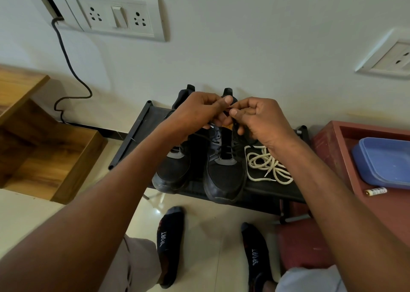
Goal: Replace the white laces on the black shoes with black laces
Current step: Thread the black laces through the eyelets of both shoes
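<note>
Where the pale tiled floor (pixel 199 220) lies nearest, two feet in dark socks (pixel 169 243) printed "SPORT" stand side by side. Just beyond them a low black shoe rack (pixel 137 134) carries the pair of black shoes (pixel 224 176), toes pointing near, with the removed white laces (pixel 266 165) lying in a loose tangle on the rack just right of the right shoe. A black lace (pixel 243 171) is threaded through that shoe and trails down its right side. Above its tongue the left hand (pixel 199 109) and right hand (pixel 259 118) meet, each with fingers curled, pinching the ends of the black lace between thumb and fingertips. To the right a red surface (pixel 332 149) holds a blue lid (pixel 383 160) and a small battery (pixel 376 191). Farther off, a white wall carries a switch plate (pixel 117 16) and a hanging dark cable (pixel 66 58).
</note>
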A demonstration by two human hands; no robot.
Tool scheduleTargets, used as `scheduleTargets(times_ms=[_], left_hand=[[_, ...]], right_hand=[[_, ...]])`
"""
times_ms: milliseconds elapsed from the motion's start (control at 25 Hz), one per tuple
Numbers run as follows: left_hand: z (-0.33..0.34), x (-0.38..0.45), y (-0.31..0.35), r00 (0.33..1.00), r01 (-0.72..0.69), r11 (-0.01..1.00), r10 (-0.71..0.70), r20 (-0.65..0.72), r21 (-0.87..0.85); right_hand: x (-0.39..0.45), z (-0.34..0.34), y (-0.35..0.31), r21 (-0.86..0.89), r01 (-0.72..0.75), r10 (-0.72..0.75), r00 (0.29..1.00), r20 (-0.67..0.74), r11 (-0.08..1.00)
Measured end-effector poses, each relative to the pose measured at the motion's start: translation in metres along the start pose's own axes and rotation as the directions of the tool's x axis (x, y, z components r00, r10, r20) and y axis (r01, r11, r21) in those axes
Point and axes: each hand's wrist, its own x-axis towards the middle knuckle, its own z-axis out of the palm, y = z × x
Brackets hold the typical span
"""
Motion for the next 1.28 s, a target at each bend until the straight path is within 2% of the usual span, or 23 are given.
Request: scheduleTargets(times_ms=[120, 240, 320, 400, 480, 520, 560, 600, 640, 680, 720, 880, 1120, 1280], left_hand=[[-0.001, 0.001, -0.003, 0.999, -0.015, 1.0, 0.016, 0.048, -0.026], [-0.003, 0.003, -0.007, 1.0, -0.015, 0.999, 0.015, -0.006, -0.037], [-0.004, 0.003, -0.009, 1.0, -0.016, 0.999, 0.015, -0.012, -0.046], [-0.004, 0.004, -0.009, 1.0, -0.019, 0.998, 0.018, -0.022, -0.054], [-0.003, 0.006, -0.01, 0.998, -0.008, 0.999, 0.006, -0.07, -0.036], [-0.003, 0.006, -0.012, 0.994, -0.019, 0.999, 0.022, -0.109, 0.032], [-0.003, 0.007, -0.015, 0.989, -0.042, 0.987, 0.064, -0.137, 0.158], [-0.002, 0.007, -0.018, 0.985, -0.064, 0.95, 0.11, -0.133, 0.306], [-0.001, 0.006, -0.02, 0.986, -0.081, 0.899, 0.136, -0.098, 0.43], [0.001, 0.005, -0.021, 0.99, -0.09, 0.859, 0.133, -0.049, 0.504], [0.001, 0.003, -0.022, 0.993, -0.097, 0.837, 0.121, -0.01, 0.539], [0.001, 0.003, -0.022, 0.991, -0.123, 0.811, 0.131, 0.028, 0.572], [0.0, 0.001, -0.021, 0.994, -0.11, 0.806, 0.089, 0.065, 0.582], [-0.001, 0.002, -0.022, 0.995, -0.095, 0.814, 0.074, 0.06, 0.573]], right_hand=[[0.002, -0.001, 0.004, -0.101, 0.007, -0.008, 1.0, -0.007, 0.995], [0.005, -0.002, 0.012, -0.295, 0.011, -0.026, 0.999, -0.048, 0.956], [0.005, -0.001, 0.013, -0.317, 0.002, -0.023, 0.998, -0.062, 0.948], [0.005, 0.001, 0.01, -0.199, -0.003, -0.013, 0.997, -0.078, 0.98], [0.005, -0.002, 0.004, 0.111, -0.081, 0.086, 0.996, -0.037, 0.991], [0.004, -0.003, 0.003, 0.227, -0.155, 0.155, 0.988, 0.02, 0.961], [0.003, -0.004, 0.005, 0.229, -0.214, 0.206, 0.977, 0.061, 0.95], [0.004, -0.003, 0.008, 0.103, -0.232, 0.226, 0.972, 0.066, 0.967], [0.005, -0.002, 0.013, -0.1, -0.198, 0.203, 0.978, 0.041, 0.975], [0.005, 0.001, 0.017, -0.288, -0.138, 0.146, 0.989, 0.007, 0.948], [0.005, 0.004, 0.021, -0.396, -0.087, 0.086, 0.996, -0.02, 0.914], [0.001, 0.014, 0.03, -0.552, -0.015, -0.029, 0.997, -0.072, 0.833], [-0.002, 0.023, 0.04, -0.683, 0.005, -0.039, 0.999, -0.034, 0.73], [-0.006, 0.028, 0.035, -0.785, 0.001, -0.12, 0.988, -0.094, 0.62]])
